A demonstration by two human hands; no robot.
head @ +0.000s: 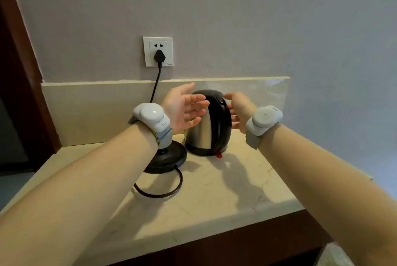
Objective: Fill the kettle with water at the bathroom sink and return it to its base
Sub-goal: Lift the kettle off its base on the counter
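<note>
One steel kettle, one black kettle base, one wall socket with one black plug, one power cord, two open hands, left and right, and two grey wrist devices.

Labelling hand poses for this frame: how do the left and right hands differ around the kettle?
The left hand shows its open palm with fingers spread in front of the kettle; the right hand shows its back, its fingers mostly hidden behind the kettle's black handle. The left hand sits by the steel body, the right by the handle side. Both are open, flank the kettle, wear grey wrist devices, and neither clearly grips it.
</note>
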